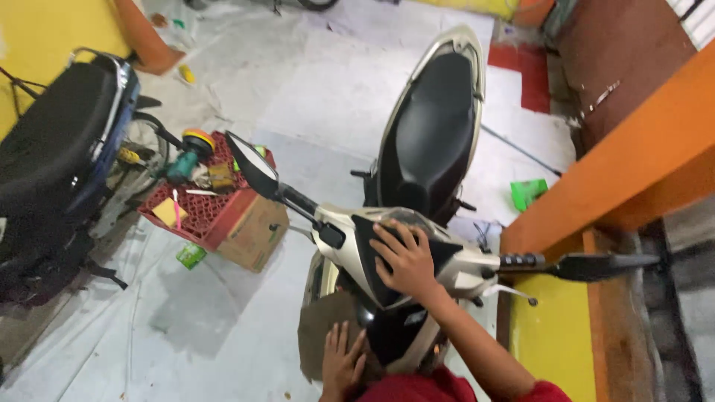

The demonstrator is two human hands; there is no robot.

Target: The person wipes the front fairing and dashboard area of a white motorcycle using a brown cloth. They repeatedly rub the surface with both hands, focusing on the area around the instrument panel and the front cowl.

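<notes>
The right hand (406, 260) is lying flat, grip wide open, on the scooter's dash panel (372, 246) between the handlebars. The left hand (342, 363) is pressing open on brown cardboard (316, 327) below. A red crate (201, 201) is sitting nearby on the grey floor (223, 327).

Glossy plastic scooter panel (339, 238), seemingly matt seat (428, 134)

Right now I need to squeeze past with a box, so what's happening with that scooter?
A person in a red top leans over the front of a cream and black scooter. The right hand lies flat on the dash panel between the handlebars; the left hand presses on the front cover lower down. Neither hand holds a tool. A red crate of tools sits on a cardboard box beside it.
</notes>
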